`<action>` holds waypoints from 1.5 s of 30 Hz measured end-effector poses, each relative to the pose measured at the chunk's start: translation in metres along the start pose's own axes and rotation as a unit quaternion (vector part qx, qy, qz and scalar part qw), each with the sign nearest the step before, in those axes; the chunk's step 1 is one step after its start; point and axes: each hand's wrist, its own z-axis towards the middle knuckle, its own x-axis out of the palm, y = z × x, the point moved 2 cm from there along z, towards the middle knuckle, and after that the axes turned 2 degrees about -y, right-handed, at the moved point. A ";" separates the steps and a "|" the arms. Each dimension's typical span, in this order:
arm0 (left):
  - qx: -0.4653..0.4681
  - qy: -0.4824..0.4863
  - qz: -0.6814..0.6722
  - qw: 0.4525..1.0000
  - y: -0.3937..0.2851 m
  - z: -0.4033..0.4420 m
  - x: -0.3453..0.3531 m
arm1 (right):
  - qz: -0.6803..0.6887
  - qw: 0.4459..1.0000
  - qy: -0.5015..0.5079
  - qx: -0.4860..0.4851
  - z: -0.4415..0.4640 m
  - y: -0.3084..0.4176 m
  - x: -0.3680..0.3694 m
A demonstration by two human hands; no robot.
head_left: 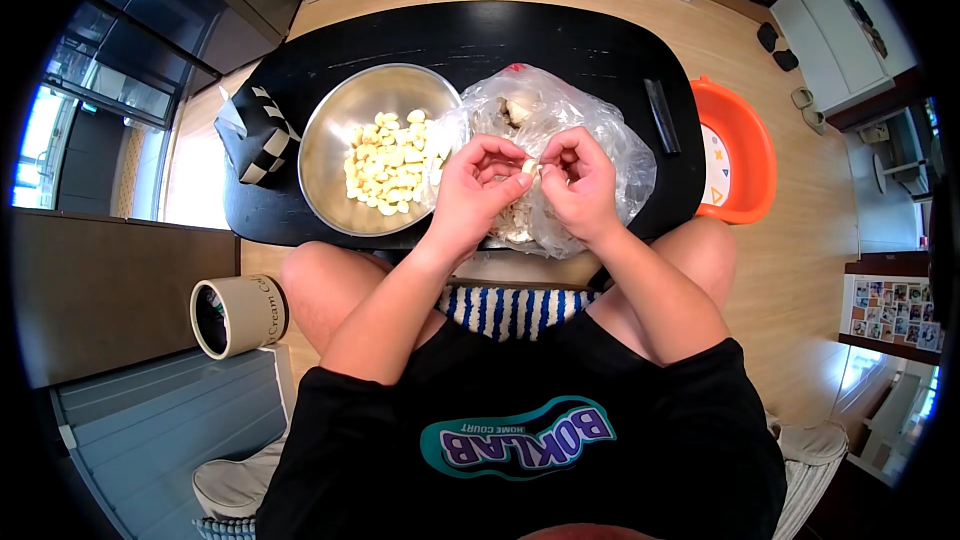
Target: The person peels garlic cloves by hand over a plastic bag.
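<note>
Between the fingertips of both hands is a small pale garlic clove [530,167], over an open clear plastic bag [620,175]. My left hand [480,185] pinches it from the left, thumb and forefinger closed. From the other side my right hand [580,185] pinches at the clove or its skin; which one I cannot tell. Inside the bag lie a garlic bulb [520,108] near the far side and loose papery skins [515,225] below the hands. A wide steel bowl [325,105] left of the bag holds many peeled garlic cloves [385,165].
The black table [470,30] carries a checkered tissue box [258,135] at the left and a dark narrow object [661,115] at the right. An orange tub [755,160] stands beyond the right edge. On the floor at left is a cream-coloured bin [255,312].
</note>
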 end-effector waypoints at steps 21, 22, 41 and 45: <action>-0.006 -0.015 0.012 1.000 -0.004 0.001 -0.002 | -0.076 0.995 0.009 -0.059 0.008 0.003 0.001; -0.006 -0.015 0.012 1.000 -0.004 0.001 -0.002 | -0.076 0.995 0.009 -0.058 0.008 0.004 0.001; -0.017 -0.002 -0.044 0.999 -0.003 0.000 -0.007 | -0.049 0.998 0.027 -0.033 0.006 -0.005 0.000; -0.017 -0.005 -0.072 0.997 -0.003 0.001 -0.007 | -0.043 0.998 0.022 -0.044 0.006 0.000 0.000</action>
